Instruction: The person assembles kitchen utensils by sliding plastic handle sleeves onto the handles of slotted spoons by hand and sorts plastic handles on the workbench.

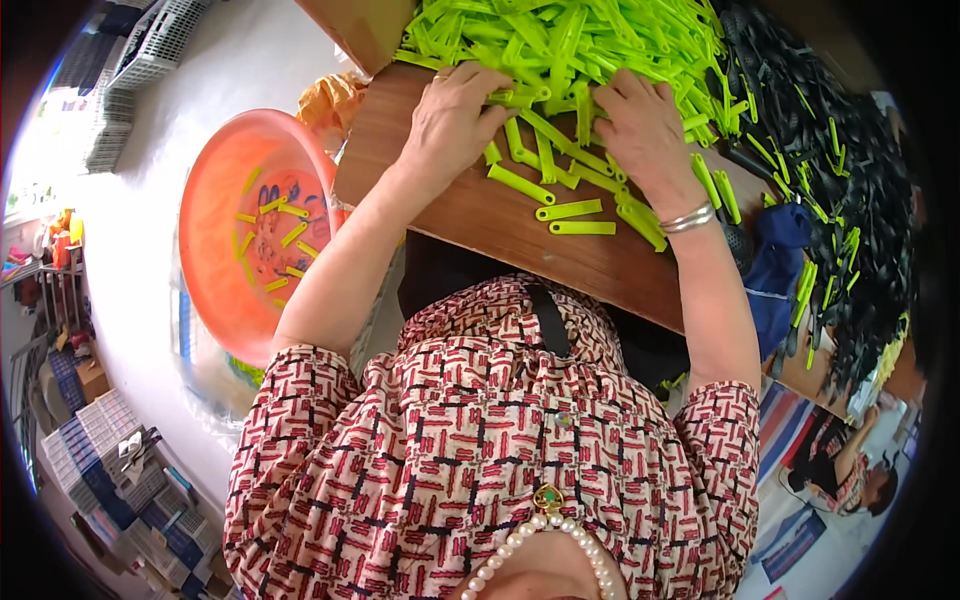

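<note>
A big heap of flat, bright green plastic strips (560,45), each with a hole at one end, covers the far side of the brown table (480,215). My left hand (450,120) is at the near left edge of the heap, thumb and fingers closed around one green plastic strip (519,98). On the right, my right hand (643,135) rests against the heap, its fingers bent and apart, with some fingertips partly hidden among the strips. Between and below both hands, several loose green strips (568,210) lie scattered on the wood.
An orange basin (225,290) with several green strips inside stands left of the table. Black handle-like pieces (850,190) are heaped at the right, beside a dark blue cloth (778,260). A cardboard box (360,30) borders the heap's left. Another person (845,465) is at far lower right.
</note>
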A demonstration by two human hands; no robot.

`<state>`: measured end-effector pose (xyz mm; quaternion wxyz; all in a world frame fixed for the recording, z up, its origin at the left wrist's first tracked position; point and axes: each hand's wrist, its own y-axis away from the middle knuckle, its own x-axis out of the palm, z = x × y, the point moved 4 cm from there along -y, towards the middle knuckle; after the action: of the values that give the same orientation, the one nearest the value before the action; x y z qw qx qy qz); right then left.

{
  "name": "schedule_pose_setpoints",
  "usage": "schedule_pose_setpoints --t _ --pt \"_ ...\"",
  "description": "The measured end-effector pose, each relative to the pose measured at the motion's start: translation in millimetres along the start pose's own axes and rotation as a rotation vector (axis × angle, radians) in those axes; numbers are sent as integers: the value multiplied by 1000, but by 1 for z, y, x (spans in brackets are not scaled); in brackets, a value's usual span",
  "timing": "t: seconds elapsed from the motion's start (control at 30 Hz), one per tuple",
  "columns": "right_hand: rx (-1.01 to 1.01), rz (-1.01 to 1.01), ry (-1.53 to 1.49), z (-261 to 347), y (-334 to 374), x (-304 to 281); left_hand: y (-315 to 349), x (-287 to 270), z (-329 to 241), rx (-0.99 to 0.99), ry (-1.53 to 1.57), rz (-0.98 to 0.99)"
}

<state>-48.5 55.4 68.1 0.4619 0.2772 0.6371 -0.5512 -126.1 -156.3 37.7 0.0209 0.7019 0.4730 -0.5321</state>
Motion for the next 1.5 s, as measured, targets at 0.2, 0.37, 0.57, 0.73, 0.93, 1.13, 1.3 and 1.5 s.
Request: schedule_pose_setpoints --t 0.2,0.37,0.57,0.73,0.93,1.13,1.3,1.5 --pt "242 -34 -147 -32 16 -11 -16 -19 3 -174 184 -15" --pt "244 -151 -211 -41 4 -9 -40 -19 20 -520 726 28" --pt "388 69 -188 -14 -17 9 -53 -24 28 -759 1312 166" --pt "345 -82 -134 -12 -27 15 -64 -27 20 -563 936 72" --pt "555 110 86 -26 -91 28 -86 -22 18 -438 424 182" --pt "542 95 -191 -43 -82 45 -97 13 40 -342 -187 344" --pt "820 52 -745 -80 -45 25 -93 1 32 -402 158 44" --pt "935 -151 -1596 -78 -28 19 -117 -12 -20 -562 -64 396"
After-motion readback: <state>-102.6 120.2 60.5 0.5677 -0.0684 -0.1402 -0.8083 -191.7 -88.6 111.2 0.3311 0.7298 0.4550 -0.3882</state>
